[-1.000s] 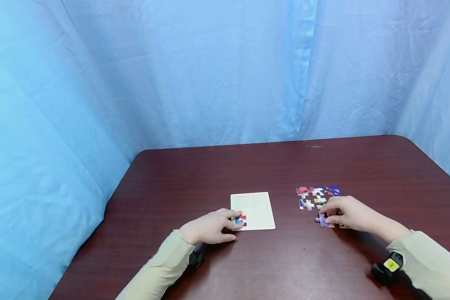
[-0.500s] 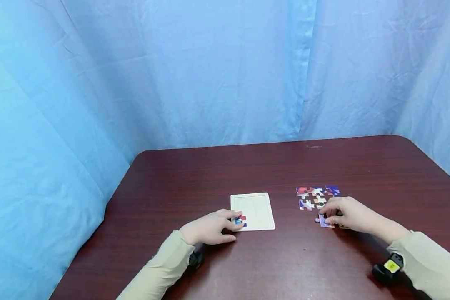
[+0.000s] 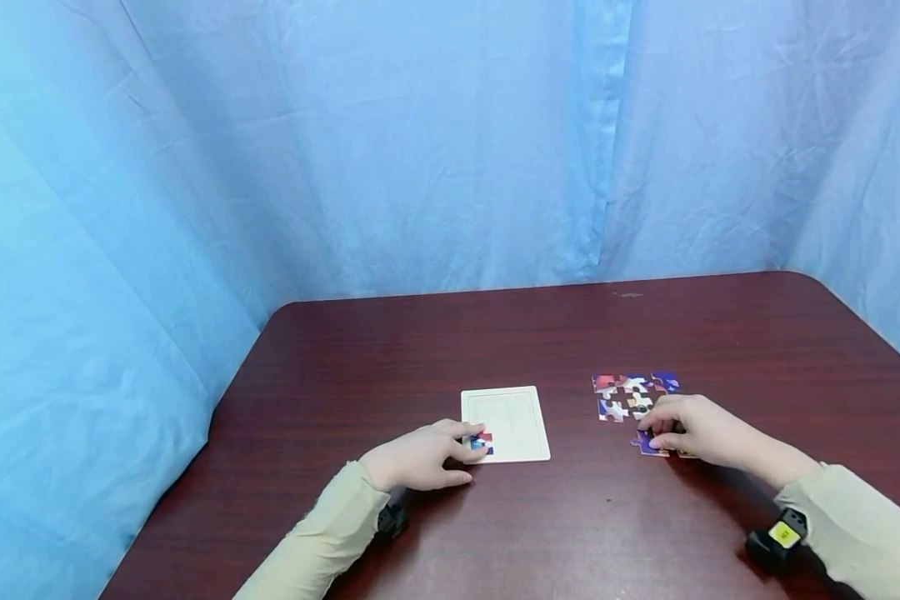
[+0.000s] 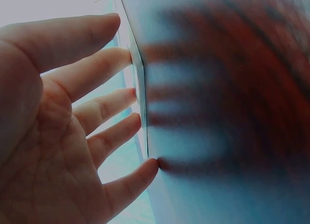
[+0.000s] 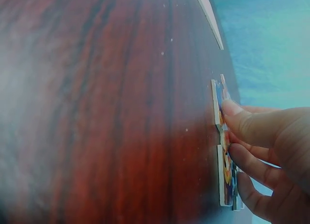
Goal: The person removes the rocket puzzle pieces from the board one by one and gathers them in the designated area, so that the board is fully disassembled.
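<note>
My left hand (image 3: 423, 456) rests at the lower left of a cream puzzle board (image 3: 512, 415), its fingers spread. Several fingertips meet the board's edge in the left wrist view, with the thumb held apart. A red, white and blue puzzle piece (image 3: 484, 442) lies in the board's lower left corner, partly under the fingers. To the right, my right hand (image 3: 703, 427) pinches a purple puzzle piece (image 3: 647, 447) between thumb and fingers, low at the table. More pieces lie beneath that hand, partly hidden; in the right wrist view one yellow-patterned piece (image 5: 223, 178) shows under the curled fingers.
Several loose puzzle pieces (image 3: 612, 408) lie in rows just beyond the right hand. Both hands work over a dark red-brown table (image 3: 390, 350). Blue curtains (image 3: 435, 150) hang behind it and at the sides.
The purple piece at the right hand has shifted slightly and lost its pale glare, looking darker. Both hands stay in nearly the same places, and the board has not moved.
</note>
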The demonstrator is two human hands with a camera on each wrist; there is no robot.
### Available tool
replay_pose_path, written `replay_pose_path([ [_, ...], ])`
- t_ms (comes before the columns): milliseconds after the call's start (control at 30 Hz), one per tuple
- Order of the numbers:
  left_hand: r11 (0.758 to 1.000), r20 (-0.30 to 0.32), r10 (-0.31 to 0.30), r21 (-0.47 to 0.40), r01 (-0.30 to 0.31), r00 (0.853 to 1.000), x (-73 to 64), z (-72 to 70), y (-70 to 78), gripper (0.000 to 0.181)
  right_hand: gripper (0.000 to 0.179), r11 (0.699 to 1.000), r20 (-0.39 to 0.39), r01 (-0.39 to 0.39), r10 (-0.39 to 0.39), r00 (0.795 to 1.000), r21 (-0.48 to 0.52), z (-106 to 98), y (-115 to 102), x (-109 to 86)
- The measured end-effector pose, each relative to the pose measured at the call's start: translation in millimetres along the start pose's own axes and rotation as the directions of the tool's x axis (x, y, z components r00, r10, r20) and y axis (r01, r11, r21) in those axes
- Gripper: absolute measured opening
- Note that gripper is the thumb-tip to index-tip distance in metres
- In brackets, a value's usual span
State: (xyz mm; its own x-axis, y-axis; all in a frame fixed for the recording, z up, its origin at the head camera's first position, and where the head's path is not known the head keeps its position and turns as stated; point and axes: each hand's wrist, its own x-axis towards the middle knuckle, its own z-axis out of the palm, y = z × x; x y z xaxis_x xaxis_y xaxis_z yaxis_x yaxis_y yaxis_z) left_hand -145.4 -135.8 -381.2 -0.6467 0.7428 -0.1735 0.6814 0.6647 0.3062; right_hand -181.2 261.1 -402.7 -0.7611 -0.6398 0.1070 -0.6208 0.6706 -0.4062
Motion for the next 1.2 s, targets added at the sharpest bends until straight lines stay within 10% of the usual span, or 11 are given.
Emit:
replay_pose_path([
  [700,0.999,-0.015,-0.022,-0.039,0.021,1.000,3.0,2.8,-3.1,0.033,0.017,1.000,0.020,-0.004,0.004,1.000,-0.003,-1,0,3.0],
  [1200,0.996,-0.154,0.050,0.082,-0.037,0.987,13.8,-2.6,-6.7,0.026,0.015,1.000,-0.017,-0.022,0.023,1.000,0.020,-3,-16,14.3],
])
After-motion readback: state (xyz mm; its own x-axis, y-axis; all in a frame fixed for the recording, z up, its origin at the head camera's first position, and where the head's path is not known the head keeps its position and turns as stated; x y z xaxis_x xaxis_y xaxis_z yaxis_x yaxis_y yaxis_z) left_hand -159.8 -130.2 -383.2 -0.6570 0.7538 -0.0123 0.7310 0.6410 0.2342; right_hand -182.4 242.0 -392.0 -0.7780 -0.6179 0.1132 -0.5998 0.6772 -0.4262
